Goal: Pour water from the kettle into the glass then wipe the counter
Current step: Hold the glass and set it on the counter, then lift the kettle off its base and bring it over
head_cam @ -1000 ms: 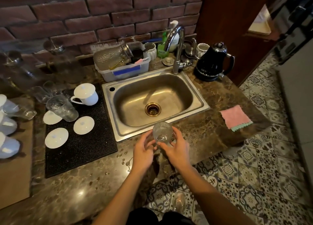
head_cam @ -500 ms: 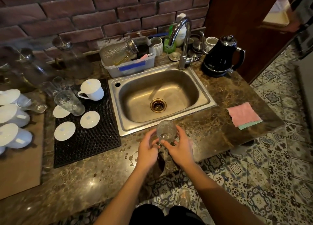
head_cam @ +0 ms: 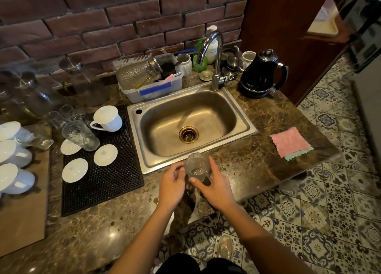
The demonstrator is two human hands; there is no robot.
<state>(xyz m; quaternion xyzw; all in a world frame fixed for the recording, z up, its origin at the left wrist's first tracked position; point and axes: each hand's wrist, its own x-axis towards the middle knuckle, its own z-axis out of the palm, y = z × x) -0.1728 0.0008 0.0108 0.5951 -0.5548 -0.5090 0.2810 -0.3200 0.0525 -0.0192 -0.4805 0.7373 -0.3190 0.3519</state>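
Observation:
A clear glass [head_cam: 196, 165] stands on the brown marble counter [head_cam: 247, 162] just in front of the sink. My right hand [head_cam: 216, 188] wraps its right side and near base. My left hand [head_cam: 172, 184] curls at its left side, fingertips at the glass. A little water shows at the bottom of the glass. The black kettle [head_cam: 261, 75] sits on its base at the back right of the counter, far from both hands. A pink cloth with a green edge [head_cam: 289, 143] lies flat on the counter at the right. Water drops [head_cam: 151, 193] dot the counter near my left hand.
The steel sink [head_cam: 144, 150] and tap [head_cam: 214, 53] lie ahead. A black mat [head_cam: 109, 181] on the left carries a mug, lids and a glass. A tub of dishes [head_cam: 152, 88] stands behind the sink. White mugs and jars crowd the far left. The counter edge drops to tiled floor [head_cam: 329, 212].
Both hands stay around the glass at the sink's front edge. The view has shifted slightly; the glass sits a little lower on the counter.

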